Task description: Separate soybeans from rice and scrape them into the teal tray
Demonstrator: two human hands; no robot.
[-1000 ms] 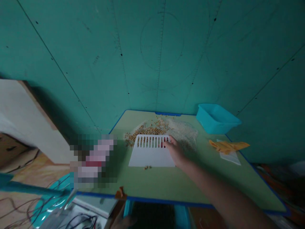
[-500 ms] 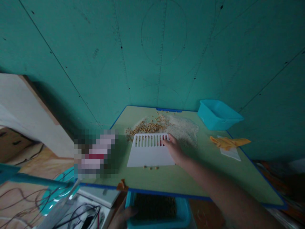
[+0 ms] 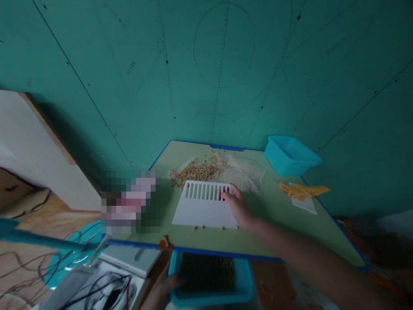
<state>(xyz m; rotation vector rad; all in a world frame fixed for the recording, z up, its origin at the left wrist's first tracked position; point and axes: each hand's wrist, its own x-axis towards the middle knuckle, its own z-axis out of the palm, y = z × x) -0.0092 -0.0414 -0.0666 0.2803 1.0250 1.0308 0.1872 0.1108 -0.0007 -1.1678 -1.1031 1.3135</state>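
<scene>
My right hand grips the right edge of a white slotted scraper that lies flat on the green table. Brown beans are heaped just beyond the scraper, with pale rice spread to their right. A few loose beans lie at the scraper's near edge. Below the table's front edge my left hand holds the left rim of a teal tray with a dark load of beans in it.
An empty teal bin stands at the table's far right, with an orange cloth on white paper near it. A blurred patch covers the table's left corner. Cables lie on the floor at lower left.
The teal tray has come up into view under the table's front edge, held by my left hand. The scraper has slid slightly toward me, and a few loose beans have spread along its near edge.
</scene>
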